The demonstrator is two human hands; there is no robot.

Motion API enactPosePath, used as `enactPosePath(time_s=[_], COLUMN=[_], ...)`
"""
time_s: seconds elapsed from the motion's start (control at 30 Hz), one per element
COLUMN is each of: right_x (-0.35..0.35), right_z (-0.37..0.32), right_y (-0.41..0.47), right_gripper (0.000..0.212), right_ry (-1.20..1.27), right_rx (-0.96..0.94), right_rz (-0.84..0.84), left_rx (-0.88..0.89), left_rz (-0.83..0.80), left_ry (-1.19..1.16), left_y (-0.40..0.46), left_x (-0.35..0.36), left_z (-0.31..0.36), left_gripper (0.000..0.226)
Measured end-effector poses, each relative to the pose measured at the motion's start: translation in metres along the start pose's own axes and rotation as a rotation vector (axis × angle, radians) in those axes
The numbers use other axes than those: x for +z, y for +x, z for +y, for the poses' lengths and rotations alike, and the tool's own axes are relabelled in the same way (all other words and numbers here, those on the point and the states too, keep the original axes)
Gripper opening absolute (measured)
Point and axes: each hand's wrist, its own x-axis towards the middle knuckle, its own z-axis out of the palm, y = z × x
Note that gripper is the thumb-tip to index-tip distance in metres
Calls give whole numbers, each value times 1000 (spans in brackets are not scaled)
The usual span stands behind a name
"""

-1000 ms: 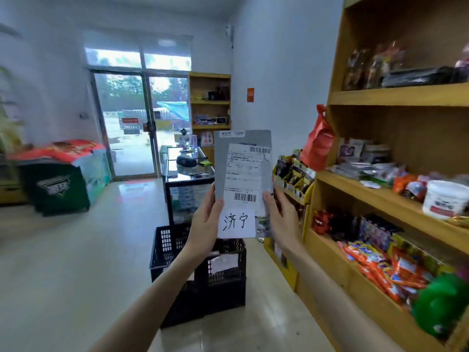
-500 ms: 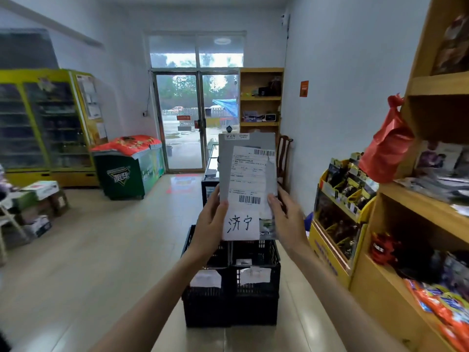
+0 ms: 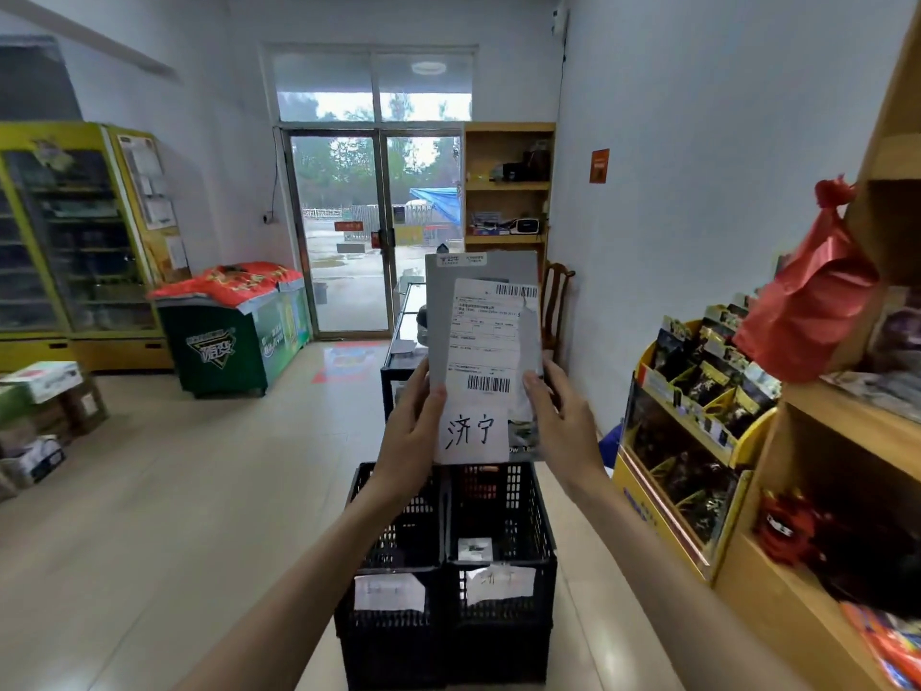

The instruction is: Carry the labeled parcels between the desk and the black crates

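— What had changed since the moment before?

— Little in the grip. Both hands still held the grey parcel (image 3: 481,311) upright in front of the person; the left hand (image 3: 411,431) had its fingers curled round the parcel's left edge, thumb on the front beside the handwritten slip (image 3: 473,433), and the right hand (image 3: 560,426) pinched the right edge the same way. The view had swung further left, so the wooden shelves (image 3: 847,441) to the right of the parcel showed less, and the green freezer (image 3: 234,336) and the yellow drinks fridge (image 3: 75,241) stood fully in sight to the parcel's left.

— And the crates?

— The two black crates (image 3: 448,581) sat side by side on the floor directly below the parcel, nearer than before, each with a white paper label on its front wall. The right crate held a small item; the parcel hung above them, touching neither. The glass table (image 3: 403,341) showed just behind the parcel, partly hidden by it.
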Motion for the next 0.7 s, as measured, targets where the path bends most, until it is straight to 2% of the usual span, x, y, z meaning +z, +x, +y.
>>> enactPosePath(time_s=[0.5, 0.7], right_x=[18, 17], right_z=[93, 134], right_y=[143, 209], right_gripper=[43, 50], right_ry=[-34, -54], right_rx=[33, 36], right_rz=[29, 26], left_rx=[-33, -51], left_rz=[-50, -26], left_ry=[-32, -14], left_y=[156, 217], left_x=[13, 32], left_z=[-110, -148], left_gripper=[44, 48])
